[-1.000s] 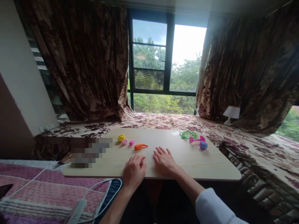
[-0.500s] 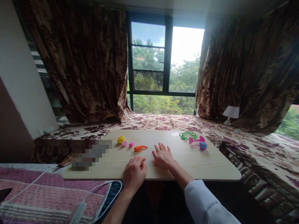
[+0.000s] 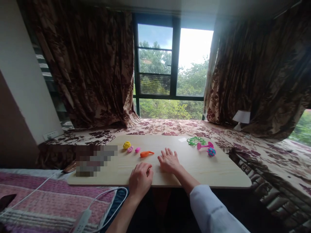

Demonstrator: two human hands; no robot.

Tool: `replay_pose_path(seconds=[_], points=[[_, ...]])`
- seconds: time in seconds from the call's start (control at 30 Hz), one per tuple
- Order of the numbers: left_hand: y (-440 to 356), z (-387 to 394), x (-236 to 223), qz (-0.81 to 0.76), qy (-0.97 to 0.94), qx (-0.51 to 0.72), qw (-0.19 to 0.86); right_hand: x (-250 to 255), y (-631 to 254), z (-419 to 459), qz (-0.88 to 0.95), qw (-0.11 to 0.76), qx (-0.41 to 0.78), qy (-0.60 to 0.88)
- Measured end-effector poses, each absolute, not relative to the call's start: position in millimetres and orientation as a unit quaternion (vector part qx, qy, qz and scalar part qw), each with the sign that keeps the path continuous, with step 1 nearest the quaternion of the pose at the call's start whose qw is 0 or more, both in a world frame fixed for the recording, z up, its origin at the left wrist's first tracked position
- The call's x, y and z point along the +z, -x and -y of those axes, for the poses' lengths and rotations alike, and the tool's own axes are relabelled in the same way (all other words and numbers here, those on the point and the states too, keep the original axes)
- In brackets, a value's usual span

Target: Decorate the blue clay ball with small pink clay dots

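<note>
My left hand [image 3: 141,178] rests at the table's near edge, its fingers curled into a loose fist; nothing shows in it, though the palm faces down out of sight. To its right, my right hand [image 3: 168,160] lies palm down on the pale wooden table [image 3: 194,174], fingers spread and holding nothing. An orange carrot-shaped toy [image 3: 146,154] lies beyond the left hand, left of the right fingertips. Farther left are a small bright pink piece [image 3: 137,150], a light pink lump [image 3: 130,149] and a yellow knobbly lump [image 3: 126,145].
At the table's right are a green beaded string [image 3: 196,141], a pink dumbbell-shaped toy [image 3: 205,146] and a blue-and-pink knobbly ball [image 3: 211,151]. A pixelated patch [image 3: 96,160] covers the left side. A power strip [image 3: 82,221] lies on the bed; a white lamp [image 3: 241,117] stands on the sill.
Both hands hold the same poses on the table. The view has shifted very slightly; the toys stay where they were.
</note>
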State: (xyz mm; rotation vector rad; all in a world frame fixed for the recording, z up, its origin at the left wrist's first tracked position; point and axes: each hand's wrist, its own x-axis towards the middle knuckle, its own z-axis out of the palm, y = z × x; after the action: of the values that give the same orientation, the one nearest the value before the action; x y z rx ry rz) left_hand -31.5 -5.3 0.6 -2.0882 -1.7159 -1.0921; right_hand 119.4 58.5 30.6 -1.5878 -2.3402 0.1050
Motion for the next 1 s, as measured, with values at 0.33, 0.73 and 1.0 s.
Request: replay_pose_path(seconds=[0.33,0.73,1.0], points=[[31,5,-3,0.595,0.701,-0.379,0.102,13,-127,35,0.878,0.149,0.029,0.454],[30,5,-1,0.587,0.708,-0.38,0.099,28,-117,-54,0.824,0.154,0.04,0.544],[32,0,-5,0.598,0.689,-0.403,0.067,15,-128,25,0.876,0.148,0.052,0.457]])
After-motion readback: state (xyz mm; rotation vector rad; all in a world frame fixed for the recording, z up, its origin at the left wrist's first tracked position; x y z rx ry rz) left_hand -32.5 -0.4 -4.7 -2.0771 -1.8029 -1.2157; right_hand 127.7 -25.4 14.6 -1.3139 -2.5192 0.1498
